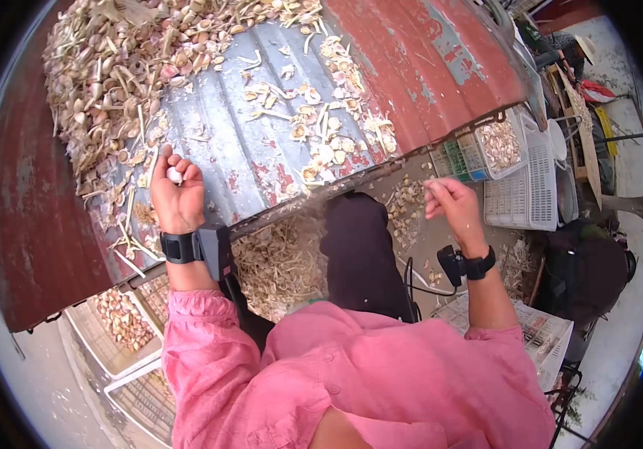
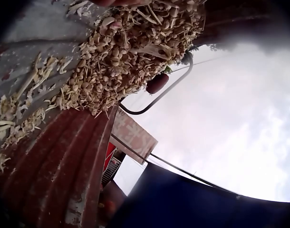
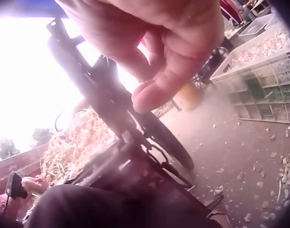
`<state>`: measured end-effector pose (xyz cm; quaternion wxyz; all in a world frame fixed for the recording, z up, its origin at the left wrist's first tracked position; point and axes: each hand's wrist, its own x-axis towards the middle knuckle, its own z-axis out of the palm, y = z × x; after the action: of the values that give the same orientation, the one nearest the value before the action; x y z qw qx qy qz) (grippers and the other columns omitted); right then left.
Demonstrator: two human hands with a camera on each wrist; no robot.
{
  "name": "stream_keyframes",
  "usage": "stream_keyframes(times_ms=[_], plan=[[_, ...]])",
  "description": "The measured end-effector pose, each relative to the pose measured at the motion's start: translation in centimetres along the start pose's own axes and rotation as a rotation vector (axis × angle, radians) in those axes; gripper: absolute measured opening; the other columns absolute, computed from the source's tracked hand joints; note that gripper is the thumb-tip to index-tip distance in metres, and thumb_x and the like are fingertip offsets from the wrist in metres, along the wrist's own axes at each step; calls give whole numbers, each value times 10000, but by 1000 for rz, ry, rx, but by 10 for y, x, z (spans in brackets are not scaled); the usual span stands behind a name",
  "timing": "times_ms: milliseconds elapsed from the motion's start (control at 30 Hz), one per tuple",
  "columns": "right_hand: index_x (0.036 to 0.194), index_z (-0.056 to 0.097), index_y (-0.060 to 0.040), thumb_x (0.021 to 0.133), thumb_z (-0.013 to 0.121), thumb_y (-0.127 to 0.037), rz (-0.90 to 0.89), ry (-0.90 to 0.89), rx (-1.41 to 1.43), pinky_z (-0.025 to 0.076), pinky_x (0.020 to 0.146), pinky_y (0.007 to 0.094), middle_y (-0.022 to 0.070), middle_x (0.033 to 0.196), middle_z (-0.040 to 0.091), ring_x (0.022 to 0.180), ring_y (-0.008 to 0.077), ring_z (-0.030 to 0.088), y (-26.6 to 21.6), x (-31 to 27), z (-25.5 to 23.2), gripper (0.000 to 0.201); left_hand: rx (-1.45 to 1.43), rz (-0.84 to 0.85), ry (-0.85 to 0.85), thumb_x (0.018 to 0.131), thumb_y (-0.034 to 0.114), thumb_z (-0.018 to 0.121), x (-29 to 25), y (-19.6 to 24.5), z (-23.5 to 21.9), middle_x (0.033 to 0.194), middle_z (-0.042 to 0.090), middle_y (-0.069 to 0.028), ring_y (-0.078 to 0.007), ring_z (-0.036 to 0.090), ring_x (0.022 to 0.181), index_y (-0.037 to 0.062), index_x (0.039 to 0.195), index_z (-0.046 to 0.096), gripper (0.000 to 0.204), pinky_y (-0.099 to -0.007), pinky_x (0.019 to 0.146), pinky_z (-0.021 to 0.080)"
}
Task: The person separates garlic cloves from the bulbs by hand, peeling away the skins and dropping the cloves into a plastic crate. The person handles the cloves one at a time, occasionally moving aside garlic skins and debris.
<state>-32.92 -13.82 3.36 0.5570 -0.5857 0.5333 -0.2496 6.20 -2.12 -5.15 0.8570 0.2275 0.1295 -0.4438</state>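
In the head view my left hand [image 1: 178, 196] is palm up over the near left part of the metal sheet, its fingers curled round a white garlic clove [image 1: 175, 176]. Dry garlic skins and stalks lie close beside it. Only a sliver of that hand shows at the top of the left wrist view. My right hand [image 1: 452, 209] is raised off the sheet's front edge, above the floor. Its fingers are curled in, and the right wrist view shows thumb and fingertips [image 3: 149, 97] close together with no object visible between them.
A heap of garlic and husks [image 1: 112, 82] covers the back left of the ridged metal sheet [image 1: 224, 142]. Crates with garlic cloves stand at right [image 1: 520, 191] and at lower left [image 1: 86, 329]. Loose cloves [image 1: 405, 209] and husks [image 1: 280, 262] lie below the sheet.
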Motion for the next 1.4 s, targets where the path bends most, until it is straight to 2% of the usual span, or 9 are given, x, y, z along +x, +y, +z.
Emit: stream_keyframes(times_ms=[100, 300, 467, 533, 633, 733, 933, 1300, 1400], plan=[[925, 582, 34, 836, 503, -87, -168, -338, -75, 483, 512, 212, 52, 715, 570, 590, 84, 552, -71, 11, 69, 170, 25, 11, 85, 869, 138, 438, -7, -11, 11, 637, 439, 11, -90, 399, 524, 47, 924, 485, 116, -220, 438, 324], [989, 570, 30, 822, 523, -112, -312, -568, -268, 495, 563, 214, 44, 766, 570, 632, 99, 569, -145, 138, 196, 224, -61, -2, 134, 865, 141, 435, -9, -19, 25, 649, 452, 7, -89, 412, 536, 46, 949, 483, 135, -217, 449, 330], [937, 605, -16, 735, 597, -150, -320, -401, -518, 496, 561, 239, 84, 724, 614, 610, 138, 599, -127, 265, 305, 242, -124, 9, 134, 865, 147, 441, -4, -13, 25, 652, 452, 5, -88, 413, 536, 42, 958, 481, 146, -218, 450, 326], [897, 622, -49, 695, 616, -129, -570, -359, -698, 470, 585, 258, 74, 697, 613, 628, 150, 592, -93, 299, 333, 217, -114, 3, 140, 865, 152, 442, -2, -11, 28, 651, 451, 5, -89, 413, 534, 38, 961, 480, 154, -218, 450, 326], [786, 640, -51, 629, 636, -71, -642, -477, -714, 436, 565, 280, 61, 653, 592, 586, 160, 559, -94, 276, 336, 158, -108, -4, 183, 871, 162, 430, 0, -7, 32, 653, 451, 7, -86, 412, 533, 40, 957, 481, 158, -215, 451, 326], [945, 592, 13, 732, 605, -86, -241, -723, -357, 462, 583, 205, 49, 717, 596, 629, 108, 562, -95, 238, 312, 235, -95, -24, 189, 879, 171, 416, -1, -9, 30, 655, 452, 10, -83, 411, 537, 40, 955, 480, 164, -209, 455, 327], [1125, 452, 79, 855, 490, -118, 102, -967, 273, 487, 647, 203, 61, 853, 569, 728, 90, 562, -112, 161, 257, 337, -67, -87, 132, 883, 175, 407, -5, -23, 30, 667, 462, 10, -83, 412, 542, 31, 971, 479, 184, -206, 467, 338], [1076, 510, 51, 860, 482, -157, -212, -1014, -151, 479, 613, 206, 41, 812, 573, 662, 76, 551, -145, 99, 251, 301, 2, -125, 22, 875, 188, 410, -11, -22, 36, 729, 485, -12, -92, 449, 593, 0, 1010, 489, 245, -218, 522, 380], [1058, 525, 53, 863, 468, -161, 75, -1073, 181, 470, 568, 197, 46, 792, 578, 642, 72, 543, -146, 94, 248, 296, -1, -106, 10, 877, 187, 409, -6, -23, 30, 730, 488, -15, -93, 454, 586, 0, 1015, 486, 245, -222, 528, 388]])
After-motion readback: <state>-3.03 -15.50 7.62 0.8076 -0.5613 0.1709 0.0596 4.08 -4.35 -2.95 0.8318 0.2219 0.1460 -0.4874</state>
